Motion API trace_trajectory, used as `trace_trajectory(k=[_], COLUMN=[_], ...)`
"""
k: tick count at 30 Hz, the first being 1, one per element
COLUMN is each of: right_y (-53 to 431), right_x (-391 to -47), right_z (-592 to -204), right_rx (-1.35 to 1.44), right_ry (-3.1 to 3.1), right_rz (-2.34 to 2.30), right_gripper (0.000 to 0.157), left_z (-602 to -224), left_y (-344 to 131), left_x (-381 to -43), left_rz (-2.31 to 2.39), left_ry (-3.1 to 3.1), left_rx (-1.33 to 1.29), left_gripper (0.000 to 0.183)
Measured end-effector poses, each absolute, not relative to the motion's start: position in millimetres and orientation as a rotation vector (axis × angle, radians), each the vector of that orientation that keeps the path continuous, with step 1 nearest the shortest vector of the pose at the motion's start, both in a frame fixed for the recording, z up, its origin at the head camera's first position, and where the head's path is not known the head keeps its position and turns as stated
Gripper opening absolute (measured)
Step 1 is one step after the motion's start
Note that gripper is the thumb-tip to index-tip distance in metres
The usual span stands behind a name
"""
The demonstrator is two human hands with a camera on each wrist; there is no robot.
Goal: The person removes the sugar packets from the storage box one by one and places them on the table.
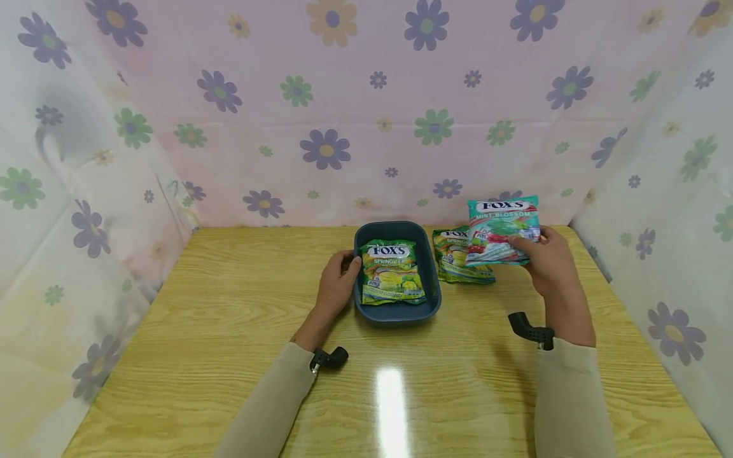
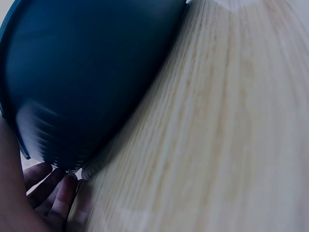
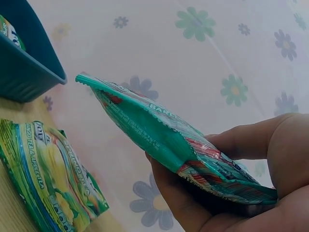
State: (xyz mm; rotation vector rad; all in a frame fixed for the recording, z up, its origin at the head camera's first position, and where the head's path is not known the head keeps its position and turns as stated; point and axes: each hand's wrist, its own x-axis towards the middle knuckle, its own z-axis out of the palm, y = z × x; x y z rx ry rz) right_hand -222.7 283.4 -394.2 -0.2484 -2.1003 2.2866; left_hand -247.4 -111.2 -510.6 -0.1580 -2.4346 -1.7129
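Observation:
My right hand (image 1: 552, 264) pinches a teal Fox's Mint Blossom candy bag (image 1: 502, 232) between thumb and fingers, raised above the table. In the right wrist view the bag (image 3: 174, 140) appears edge-on, its sealed end pointing away from the palm. My left hand (image 1: 336, 280) grips the left side of a dark blue plastic bin (image 1: 395, 315), thumb at the rim and fingers along the outer wall. Inside the bin lies a green Fox's Spring Tea candy bag (image 1: 392, 273). Another Spring Tea bag (image 1: 458, 264) rests on the table right of the bin, partly covered by the teal bag in the head view.
The wood-grain table (image 1: 240, 356) reaches back to a flowered curtain (image 1: 366, 127), with more flowered cloth at both sides. A black wrist mount (image 1: 529, 329) sits at the right sleeve and another mount (image 1: 331, 359) at the left sleeve.

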Motion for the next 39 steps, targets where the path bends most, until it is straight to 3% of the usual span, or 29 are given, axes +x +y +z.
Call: trace_trajectory(k=[39], right_y=[311.6], right_x=[-235.3], right_z=[-422.0], right_rx=[-0.662], right_ry=[-1.782], right_rz=[2.339], right_gripper=[0.078], left_z=[-510.6], left_y=[-111.8], left_x=[-247.8], left_rz=[-1.715], left_ry=[-2.461], left_rx=[-0.147], left_gripper=[0.046])
